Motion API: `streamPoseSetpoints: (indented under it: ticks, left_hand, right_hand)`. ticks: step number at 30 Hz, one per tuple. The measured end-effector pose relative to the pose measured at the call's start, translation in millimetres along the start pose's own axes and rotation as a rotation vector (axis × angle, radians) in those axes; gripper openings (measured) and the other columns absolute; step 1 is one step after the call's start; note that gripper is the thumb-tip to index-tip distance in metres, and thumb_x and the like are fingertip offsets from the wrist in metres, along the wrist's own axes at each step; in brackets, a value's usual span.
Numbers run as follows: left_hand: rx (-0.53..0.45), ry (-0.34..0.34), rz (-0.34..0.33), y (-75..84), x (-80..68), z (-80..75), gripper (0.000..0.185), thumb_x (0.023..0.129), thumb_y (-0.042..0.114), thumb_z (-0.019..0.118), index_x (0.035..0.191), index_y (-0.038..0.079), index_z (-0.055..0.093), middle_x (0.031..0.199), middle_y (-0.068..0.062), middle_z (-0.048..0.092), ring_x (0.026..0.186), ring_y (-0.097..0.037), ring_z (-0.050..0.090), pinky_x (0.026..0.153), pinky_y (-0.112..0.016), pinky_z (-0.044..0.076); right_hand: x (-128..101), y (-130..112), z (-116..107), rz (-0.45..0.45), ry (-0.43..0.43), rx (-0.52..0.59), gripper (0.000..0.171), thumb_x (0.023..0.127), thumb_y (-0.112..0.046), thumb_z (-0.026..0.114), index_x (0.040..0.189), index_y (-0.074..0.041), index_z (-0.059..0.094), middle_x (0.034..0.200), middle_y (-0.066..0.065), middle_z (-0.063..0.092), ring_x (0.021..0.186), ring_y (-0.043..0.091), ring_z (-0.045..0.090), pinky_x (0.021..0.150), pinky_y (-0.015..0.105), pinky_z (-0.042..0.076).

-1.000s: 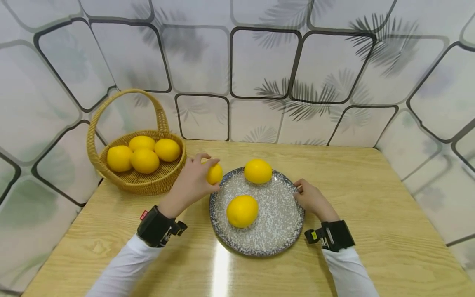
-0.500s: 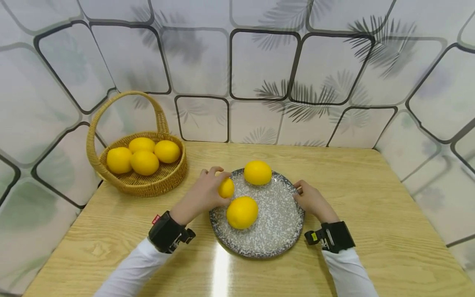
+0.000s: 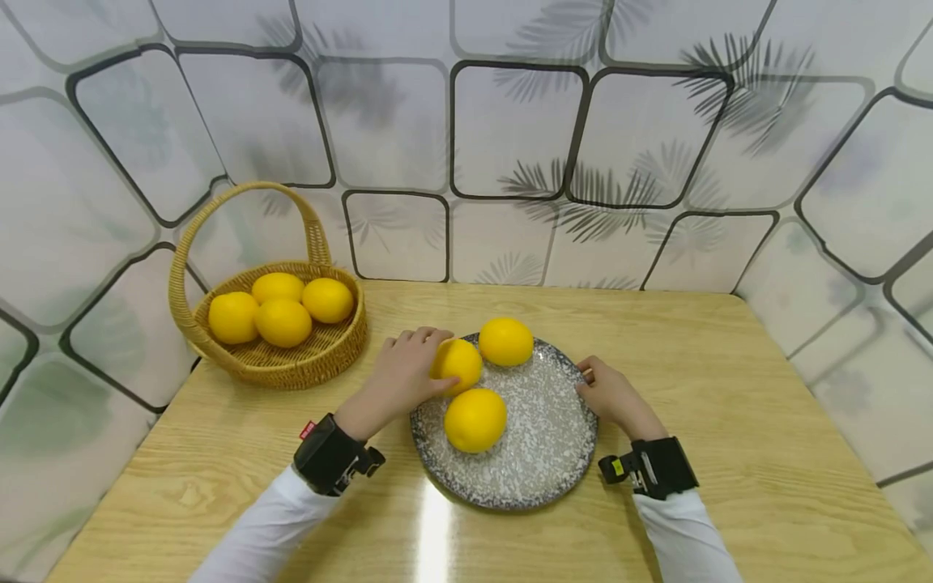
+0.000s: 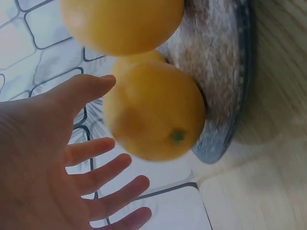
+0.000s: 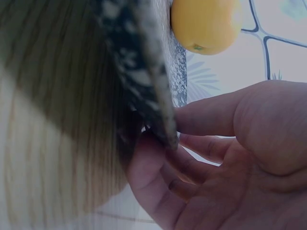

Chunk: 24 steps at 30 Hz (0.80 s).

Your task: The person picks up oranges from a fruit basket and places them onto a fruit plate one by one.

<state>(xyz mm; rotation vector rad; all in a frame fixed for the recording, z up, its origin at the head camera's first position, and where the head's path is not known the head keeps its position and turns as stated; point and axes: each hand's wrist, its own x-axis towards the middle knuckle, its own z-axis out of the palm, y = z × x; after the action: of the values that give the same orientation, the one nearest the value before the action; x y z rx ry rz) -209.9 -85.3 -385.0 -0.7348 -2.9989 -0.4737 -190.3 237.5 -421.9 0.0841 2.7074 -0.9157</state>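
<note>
A speckled grey plate (image 3: 543,421) lies on the wooden table with three yellow citrus fruits on it. My left hand (image 3: 408,368) rests against the left-hand fruit (image 3: 459,362) at the plate's left rim. In the left wrist view its fingers (image 4: 110,175) are spread and straight beside that fruit (image 4: 156,110), only the thumb touching it. The other two fruits sit at the back (image 3: 506,341) and front (image 3: 475,419) of the plate. My right hand (image 3: 592,382) pinches the plate's right rim (image 5: 144,72), thumb on top and fingers (image 5: 192,165) underneath.
A wicker basket (image 3: 291,356) with a tall handle stands at the back left, holding several more yellow fruits (image 3: 283,321). Patterned walls close the table in at the back, left and right. Bare tabletop (image 3: 729,364) stretches to the right of the plate.
My left hand carried the fruit from beside the basket onto the plate's left side and has loosened its grip. The right hand stayed on the plate's rim.
</note>
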Motion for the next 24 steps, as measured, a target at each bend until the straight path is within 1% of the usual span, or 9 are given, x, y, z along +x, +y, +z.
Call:
streamPoseSetpoints:
  ticks: [4, 8, 14, 24]
  left_hand:
    - [0.008, -0.003, 0.009, -1.8, -2.1, -2.8, 0.066, 0.092, 0.045, 0.073, 0.144, 0.011, 0.053, 0.144, -0.016, 0.058, 0.13, -0.04, 0.056, 0.106, -0.06, 0.044]
    - [0.016, -0.01, 0.027, -3.8, -3.5, -2.3, 0.059, 0.096, 0.043, 0.069, 0.143, 0.01, 0.054, 0.144, -0.015, 0.058, 0.13, -0.039, 0.057, 0.106, -0.059, 0.045]
    - [0.017, 0.0, 0.041, -5.1, -4.5, -3.3, 0.057, 0.097, 0.041, 0.067, 0.143, 0.009, 0.054, 0.143, -0.015, 0.058, 0.129, -0.038, 0.057, 0.106, -0.058, 0.046]
    - [0.01, -0.012, 0.011, -7.8, -4.0, -8.4, 0.053, 0.101, 0.04, 0.062, 0.144, 0.01, 0.052, 0.144, -0.016, 0.058, 0.129, -0.039, 0.057, 0.107, -0.06, 0.045]
  right_hand:
    - [0.1, 1.1, 1.0, 0.001, 0.0, -0.001, 0.039, 0.103, -0.01, 0.05, 0.139, 0.006, 0.046, 0.127, 0.031, 0.059, 0.105, 0.036, 0.062, 0.08, 0.041, 0.053]
    - [1.4, 1.2, 1.4, 0.0, 0.004, -0.005, 0.039, 0.103, -0.011, 0.049, 0.139, 0.006, 0.046, 0.126, 0.03, 0.06, 0.104, 0.035, 0.062, 0.08, 0.042, 0.053]
    - [2.1, 2.0, 2.6, -0.003, 0.003, 0.003, 0.04, 0.103, -0.01, 0.049, 0.139, 0.006, 0.045, 0.126, 0.031, 0.059, 0.105, 0.036, 0.061, 0.08, 0.042, 0.053]
    - [0.0, 0.0, 0.7, -0.004, 0.002, -0.003, 0.038, 0.103, -0.011, 0.05, 0.138, 0.006, 0.046, 0.124, 0.029, 0.06, 0.101, 0.034, 0.061, 0.077, 0.039, 0.052]
